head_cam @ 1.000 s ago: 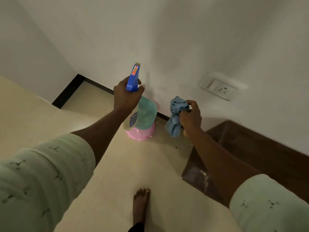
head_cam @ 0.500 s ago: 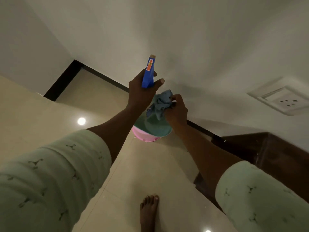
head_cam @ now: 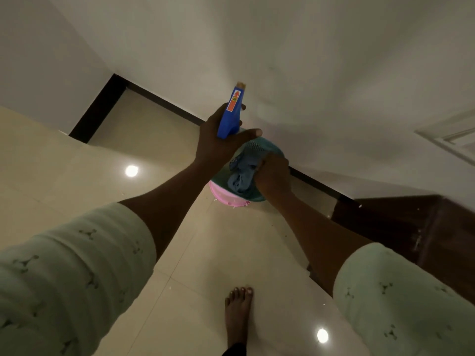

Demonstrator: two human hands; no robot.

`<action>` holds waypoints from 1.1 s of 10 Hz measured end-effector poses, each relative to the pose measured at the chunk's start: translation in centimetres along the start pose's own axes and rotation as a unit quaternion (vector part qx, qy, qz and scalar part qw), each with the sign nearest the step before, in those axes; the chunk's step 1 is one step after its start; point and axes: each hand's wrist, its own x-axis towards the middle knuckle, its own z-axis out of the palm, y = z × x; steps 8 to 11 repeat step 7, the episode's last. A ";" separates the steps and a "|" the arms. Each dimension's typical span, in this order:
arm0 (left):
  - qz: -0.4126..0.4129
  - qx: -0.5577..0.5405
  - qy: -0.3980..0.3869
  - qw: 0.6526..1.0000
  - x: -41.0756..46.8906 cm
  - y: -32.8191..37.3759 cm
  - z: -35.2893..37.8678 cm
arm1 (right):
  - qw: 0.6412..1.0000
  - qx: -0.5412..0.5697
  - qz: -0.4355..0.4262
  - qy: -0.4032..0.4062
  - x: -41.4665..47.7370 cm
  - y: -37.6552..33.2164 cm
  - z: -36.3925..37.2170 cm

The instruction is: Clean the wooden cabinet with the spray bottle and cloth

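Blue spray bottle [head_cam: 229, 112] up in the left hand [head_cam: 218, 140], fingers wrapped round its neck; right hand [head_cam: 273, 173] has drawn in beside it, fingers bunching the blue cloth [head_cam: 241, 176] over the green-and-pink bin [head_cam: 226, 195]. Wooden cabinet [head_cam: 401, 227] sits low right, now nearer the edge.

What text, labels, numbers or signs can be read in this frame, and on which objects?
No words or numbers are readable.
Blue plastic spray bottle head, held in the left hand: orange sticker with a red arrow; its small mark is too blurred to read.
Blue crumpled cloth in the right hand: none.
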 end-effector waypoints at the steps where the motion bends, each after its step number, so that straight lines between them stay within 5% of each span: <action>1: -0.004 -0.006 0.008 1.000 -0.6 0.1 0.0 | 0.998 -0.016 -0.016 0.061 0.5 0.3 -1.2; 4: -0.046 0.010 0.001 0.999 -1.7 -0.1 -0.8 | 0.989 0.084 -0.035 0.113 0.3 0.8 -2.1; 11: -0.079 0.037 -0.001 0.996 -3.4 0.3 -2.2 | 0.980 0.103 -0.073 0.154 -1.9 1.3 -4.5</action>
